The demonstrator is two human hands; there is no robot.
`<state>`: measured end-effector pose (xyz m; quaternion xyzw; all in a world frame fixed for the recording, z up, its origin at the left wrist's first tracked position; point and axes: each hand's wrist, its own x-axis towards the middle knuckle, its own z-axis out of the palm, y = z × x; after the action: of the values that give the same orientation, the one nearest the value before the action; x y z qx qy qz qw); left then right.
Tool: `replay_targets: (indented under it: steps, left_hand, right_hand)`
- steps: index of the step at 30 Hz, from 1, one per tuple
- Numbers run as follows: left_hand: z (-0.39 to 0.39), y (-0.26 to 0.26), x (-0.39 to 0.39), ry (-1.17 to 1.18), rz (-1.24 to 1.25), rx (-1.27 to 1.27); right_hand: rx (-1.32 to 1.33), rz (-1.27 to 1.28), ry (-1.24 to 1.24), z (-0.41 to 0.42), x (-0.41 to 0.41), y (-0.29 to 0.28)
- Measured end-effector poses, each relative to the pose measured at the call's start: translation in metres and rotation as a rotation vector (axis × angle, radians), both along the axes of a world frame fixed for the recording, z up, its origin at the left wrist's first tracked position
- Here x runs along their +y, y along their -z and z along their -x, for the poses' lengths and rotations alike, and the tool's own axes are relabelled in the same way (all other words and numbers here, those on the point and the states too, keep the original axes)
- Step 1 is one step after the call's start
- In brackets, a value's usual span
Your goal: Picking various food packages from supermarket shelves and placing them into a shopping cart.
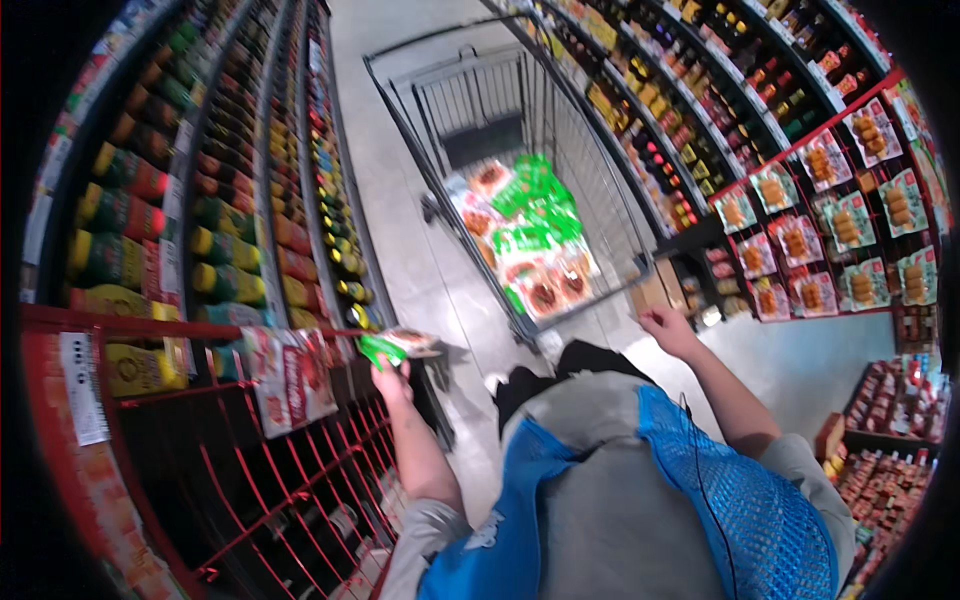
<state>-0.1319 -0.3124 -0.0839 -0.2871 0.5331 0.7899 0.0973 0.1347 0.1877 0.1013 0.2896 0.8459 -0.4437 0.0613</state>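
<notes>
My left hand (391, 379) holds a green and white food packet (396, 345) at the right end of a red wire rack (315, 480). Just left of it, a white and red packet (289, 379) hangs from the rack. My right hand (670, 331) is loosely curled near the cart's near right corner, with nothing visible in it. In front of me stands a dark metal shopping cart (622, 289). Several food packets (536, 232), some bright green and some with food pictures, are piled inside it.
Shelves of bottles and jars (225, 247) line the left side, and more shelves (697, 82) curve along the right. A red rack holds hanging food packs (847, 217) at the right, above bins of small packets (889, 480). A cardboard box (660, 289) sits beside the cart.
</notes>
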Motion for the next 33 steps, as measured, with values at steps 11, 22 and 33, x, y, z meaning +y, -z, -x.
replay_targets:
  steps: [11,22,33]
  left_hand:
    - [-0.024,-0.033,0.016,0.186,0.252,0.214]
    - [-0.067,-0.275,0.113,0.552,0.146,0.467]
    - [-0.090,-0.299,0.185,0.487,-0.222,0.356]
  right_hand:
    - [0.057,0.060,-0.117,0.044,-0.010,-0.003]
    - [0.276,0.284,-0.494,0.148,-0.085,-0.063]
    - [0.181,0.859,-0.348,0.138,-0.073,-0.020]
